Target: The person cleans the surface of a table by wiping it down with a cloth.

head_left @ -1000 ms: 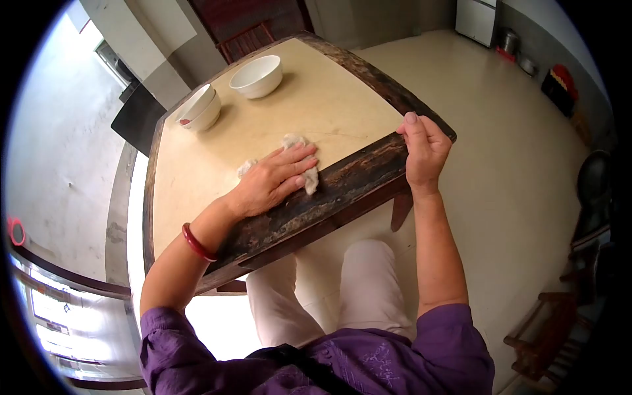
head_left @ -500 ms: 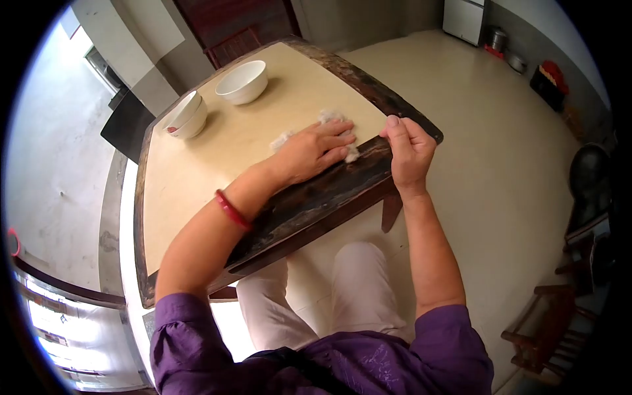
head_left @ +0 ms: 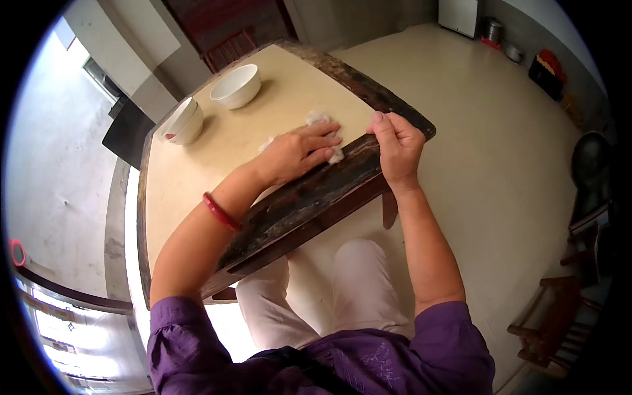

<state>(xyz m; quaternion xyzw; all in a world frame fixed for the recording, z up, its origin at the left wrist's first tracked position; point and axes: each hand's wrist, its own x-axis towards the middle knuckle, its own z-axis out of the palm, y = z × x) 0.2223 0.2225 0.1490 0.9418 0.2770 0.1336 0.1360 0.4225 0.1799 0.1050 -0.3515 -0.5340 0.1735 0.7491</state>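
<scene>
My left hand [head_left: 294, 153], with a red bangle on its wrist, presses down on a crumpled white rag [head_left: 336, 155] near the table's front edge. Its fingers lie over the rag, which sticks out around them. My right hand [head_left: 399, 146] is closed at the table's right front corner, thumb against the curled forefinger; whatever it may hold is hidden. Farther back on the table [head_left: 263, 217] stand a white bowl [head_left: 236, 87] and, to its left, two stacked white bowls [head_left: 185, 124].
The table has a pale top and a dark, worn wooden border. A wooden chair [head_left: 227, 49] stands behind it. On the floor at right are metal pots [head_left: 492, 29], a black box with red stuff [head_left: 548, 72] and a wooden stool [head_left: 550, 322].
The view has shifted slightly. Both hands appear a little farther left, the left one still over the rag and the right one still closed. The bowls stay where they stood.
</scene>
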